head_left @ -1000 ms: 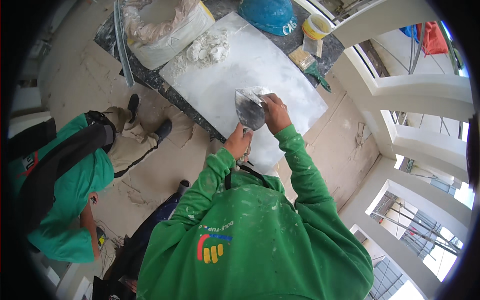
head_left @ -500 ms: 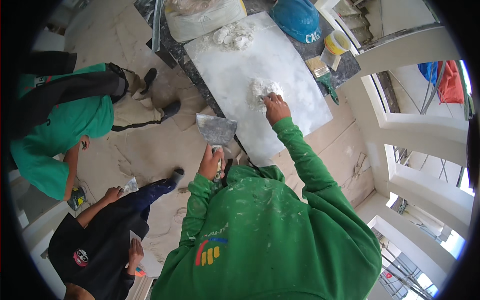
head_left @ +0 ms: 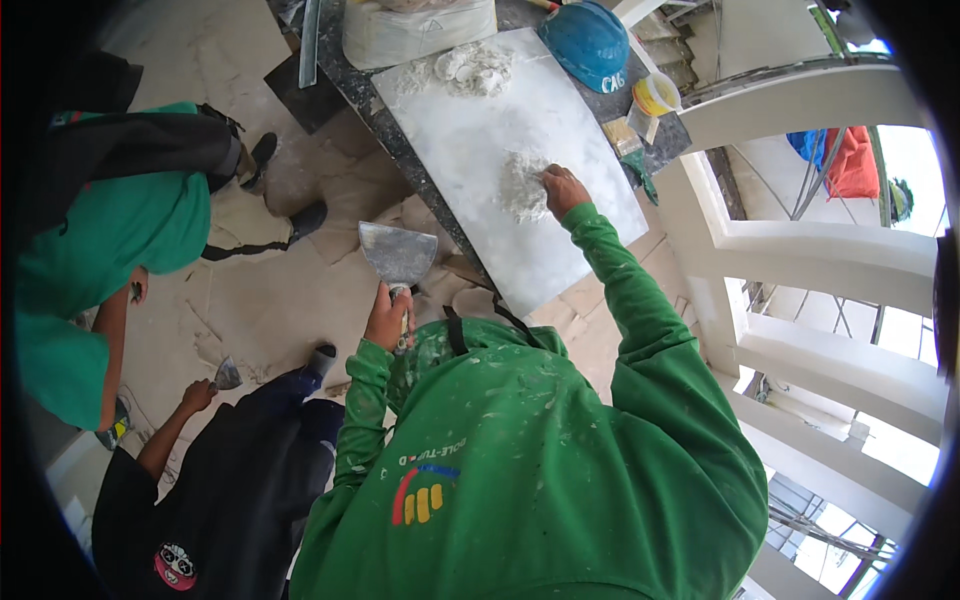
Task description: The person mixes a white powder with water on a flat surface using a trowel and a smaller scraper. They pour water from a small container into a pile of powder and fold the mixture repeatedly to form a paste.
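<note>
My left hand point(head_left: 384, 318) is wrapped round the handle of a wide putty knife point(head_left: 398, 252), its grey blade pointing up beside the table. On a pale board, my right hand point(head_left: 565, 190) is closed with its fingertips at the right edge of a white powdery pile point(head_left: 520, 186). What those fingers pinch, if anything, is hidden. The board point(head_left: 560, 250) lies aslant on a dark speckled table point(head_left: 425, 195). A second white, lumpy heap point(head_left: 474, 70) sits near its far end.
Behind the board stands a white sack point(head_left: 420, 32). A blue hard hat point(head_left: 586, 45), a yellow-and-white tub point(head_left: 656, 95) and a green-handled brush point(head_left: 638, 172) lie at the table's right side. Two co-workers are on my left; one hand holds a small scraper point(head_left: 228, 373).
My right hand has drawn from the middle of the pile to its right edge. The putty knife stays in my left hand. The view has shifted somewhat.
</note>
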Demonstrator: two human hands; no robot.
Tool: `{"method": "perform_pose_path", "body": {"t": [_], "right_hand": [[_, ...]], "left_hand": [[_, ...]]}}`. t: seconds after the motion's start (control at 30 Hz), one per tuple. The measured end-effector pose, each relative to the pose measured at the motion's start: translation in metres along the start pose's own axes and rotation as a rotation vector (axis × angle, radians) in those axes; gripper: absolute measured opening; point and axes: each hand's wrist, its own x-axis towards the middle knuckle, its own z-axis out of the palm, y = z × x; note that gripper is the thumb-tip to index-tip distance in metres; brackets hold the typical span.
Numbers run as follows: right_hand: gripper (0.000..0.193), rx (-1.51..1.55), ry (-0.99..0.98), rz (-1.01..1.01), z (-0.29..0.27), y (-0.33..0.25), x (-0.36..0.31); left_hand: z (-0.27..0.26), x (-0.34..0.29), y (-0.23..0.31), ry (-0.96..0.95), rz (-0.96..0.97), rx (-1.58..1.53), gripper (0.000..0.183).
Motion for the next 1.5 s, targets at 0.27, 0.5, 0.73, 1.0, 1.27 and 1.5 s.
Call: {"method": "perform_pose_path", "body": {"t": [0.27,0.5,0.73,1.0,1.27,1.5], "right_hand": [[0.021,0.108,0.014,0.035,-0.015,0.009,0.008],[0.018,0.204,-0.095,-0.135,-0.023,0.011,0.002],[0.026,0.079,0.098,0.011,-0.023,-0.007,-0.009],[0.026,0.167,0.199,0.075,0.002,-0.007,-0.021],[0.027,0.175,0.169,0.048,0.001,-0.003,-0.012],[0.03,0.133,0.13,0.028,0.012,0.012,-0.003]], "left_hand": [[-0.052,0.003,-0.004,-0.035,0.01,-0.001,0.015],[-0.039,0.006,0.004,-0.022,0.008,-0.026,0.015],[0.002,0.006,0.001,-0.028,0.021,-0.046,0.016],[0.036,0.019,0.008,-0.053,0.006,0.044,0.016],[0.055,0.032,0.014,-0.079,0.004,0.041,0.016],[0.06,0.027,0.011,-0.042,0.008,0.01,0.017]]}}
